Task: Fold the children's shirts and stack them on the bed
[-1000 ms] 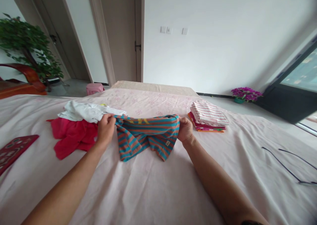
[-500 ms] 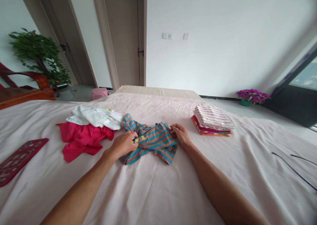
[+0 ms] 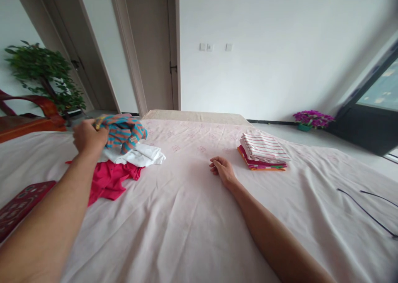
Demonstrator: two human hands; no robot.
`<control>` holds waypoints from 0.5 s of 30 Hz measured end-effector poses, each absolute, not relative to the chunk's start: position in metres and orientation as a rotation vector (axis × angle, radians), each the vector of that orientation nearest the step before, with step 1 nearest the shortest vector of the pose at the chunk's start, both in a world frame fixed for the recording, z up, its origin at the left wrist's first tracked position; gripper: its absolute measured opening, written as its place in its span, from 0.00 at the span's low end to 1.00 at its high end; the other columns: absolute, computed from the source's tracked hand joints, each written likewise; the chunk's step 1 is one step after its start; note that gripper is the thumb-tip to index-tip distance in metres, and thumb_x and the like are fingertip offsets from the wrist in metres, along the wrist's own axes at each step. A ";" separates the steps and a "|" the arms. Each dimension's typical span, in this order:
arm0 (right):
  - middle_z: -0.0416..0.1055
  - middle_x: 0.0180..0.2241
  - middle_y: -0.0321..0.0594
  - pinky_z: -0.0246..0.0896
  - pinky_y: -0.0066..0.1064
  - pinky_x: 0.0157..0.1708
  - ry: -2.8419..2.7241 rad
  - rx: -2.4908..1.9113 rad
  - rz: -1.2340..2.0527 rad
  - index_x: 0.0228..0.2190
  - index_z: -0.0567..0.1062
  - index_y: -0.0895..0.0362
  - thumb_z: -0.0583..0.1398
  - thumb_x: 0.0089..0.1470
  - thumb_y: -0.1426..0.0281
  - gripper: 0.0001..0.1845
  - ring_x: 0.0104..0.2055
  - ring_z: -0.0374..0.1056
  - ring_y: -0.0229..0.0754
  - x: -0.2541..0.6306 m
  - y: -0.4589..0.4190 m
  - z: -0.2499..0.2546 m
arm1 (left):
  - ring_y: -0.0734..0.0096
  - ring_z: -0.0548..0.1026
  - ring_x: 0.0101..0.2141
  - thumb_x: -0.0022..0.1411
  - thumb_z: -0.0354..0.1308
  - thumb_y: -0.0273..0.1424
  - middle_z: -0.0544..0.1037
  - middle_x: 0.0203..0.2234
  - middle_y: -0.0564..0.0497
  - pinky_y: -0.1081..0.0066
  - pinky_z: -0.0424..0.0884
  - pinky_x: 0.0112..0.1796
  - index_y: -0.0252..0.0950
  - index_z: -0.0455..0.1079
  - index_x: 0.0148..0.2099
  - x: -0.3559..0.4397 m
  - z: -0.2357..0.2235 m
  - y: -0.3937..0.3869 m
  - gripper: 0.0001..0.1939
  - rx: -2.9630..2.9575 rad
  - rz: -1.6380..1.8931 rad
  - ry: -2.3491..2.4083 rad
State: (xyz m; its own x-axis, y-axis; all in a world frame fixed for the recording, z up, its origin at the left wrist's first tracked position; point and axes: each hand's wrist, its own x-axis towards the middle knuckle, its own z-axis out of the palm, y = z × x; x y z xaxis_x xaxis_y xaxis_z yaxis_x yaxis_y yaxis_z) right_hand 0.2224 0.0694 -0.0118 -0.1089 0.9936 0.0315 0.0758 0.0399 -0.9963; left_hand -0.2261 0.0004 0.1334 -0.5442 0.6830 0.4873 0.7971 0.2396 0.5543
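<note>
My left hand [image 3: 90, 135] is closed on a bunched teal-and-orange striped garment [image 3: 126, 131] with a small pale label and a bit of yellow on it. The garment is over a rumpled white cloth [image 3: 146, 154], which lies on a crumpled red garment [image 3: 112, 179]. My left forearm hides part of that heap. Near the middle of the bed, my right hand [image 3: 222, 169] rests on the sheet, its fingers curled in and holding nothing. To its right sits a folded stack of clothes, with a red-and-white striped piece [image 3: 264, 147] on top.
A pale sheet [image 3: 186, 216] covers the bed. At the left lies a dark red flat object [image 3: 25, 204], partly behind my forearm. Thin dark glasses [image 3: 367, 210] lie at the right. Beyond are a wooden chair [image 3: 46, 108], a leafy plant [image 3: 40, 71] and purple flowers [image 3: 314, 119].
Stretched between both hands a second ago, the striped garment was lowered and bunched, then carried left over the heap by my left hand. My right hand has let go and stays near the middle.
</note>
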 end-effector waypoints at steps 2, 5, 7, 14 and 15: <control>0.73 0.27 0.36 0.61 0.23 0.23 -1.385 -1.200 1.214 0.34 0.74 0.57 0.56 0.46 0.65 0.13 0.24 0.67 0.33 0.221 0.069 -0.012 | 0.32 0.66 0.55 0.60 0.47 0.53 0.73 0.52 0.38 0.39 0.61 0.51 0.33 0.67 0.58 -0.234 0.110 -0.003 0.34 -1.298 -0.857 -2.452; 0.73 0.28 0.37 0.61 0.23 0.23 -1.421 -1.213 1.200 0.34 0.74 0.57 0.56 0.46 0.66 0.13 0.24 0.67 0.34 0.221 0.070 -0.012 | 0.33 0.61 0.59 0.62 0.47 0.51 0.68 0.57 0.35 0.31 0.53 0.53 0.35 0.68 0.58 -0.214 0.062 -0.008 0.32 -1.542 -0.469 -2.505; 0.74 0.28 0.37 0.61 0.23 0.23 -1.439 -1.218 1.194 0.34 0.74 0.57 0.56 0.47 0.65 0.12 0.25 0.67 0.34 0.220 0.070 -0.012 | 0.34 0.52 0.63 0.59 0.51 0.53 0.60 0.64 0.37 0.28 0.48 0.54 0.42 0.65 0.61 -0.194 0.031 -0.012 0.33 -1.630 -0.347 -2.466; 0.74 0.28 0.37 0.62 0.24 0.24 -1.553 -1.245 1.125 0.34 0.75 0.57 0.56 0.49 0.66 0.11 0.25 0.68 0.34 0.221 0.071 -0.014 | 0.42 0.42 0.66 0.64 0.53 0.35 0.51 0.68 0.40 0.30 0.40 0.56 0.44 0.64 0.63 -0.194 -0.011 -0.020 0.25 -1.644 -0.216 -2.194; 0.74 0.28 0.37 0.62 0.24 0.24 -1.559 -1.243 1.118 0.34 0.74 0.57 0.56 0.49 0.66 0.12 0.25 0.68 0.34 0.221 0.071 -0.015 | 0.42 0.42 0.66 0.64 0.52 0.32 0.52 0.68 0.40 0.30 0.39 0.56 0.44 0.64 0.62 -0.205 -0.010 -0.017 0.24 -1.653 -0.210 -2.189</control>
State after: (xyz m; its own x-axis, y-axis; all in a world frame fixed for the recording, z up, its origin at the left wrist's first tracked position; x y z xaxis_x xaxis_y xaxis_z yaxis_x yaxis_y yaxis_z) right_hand 0.2213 0.0710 -0.0152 -0.1660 0.9833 0.0750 0.2446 0.1148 -0.9628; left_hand -0.2053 -0.0172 -0.0104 -0.2299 0.8912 0.3910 0.9494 0.2938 -0.1115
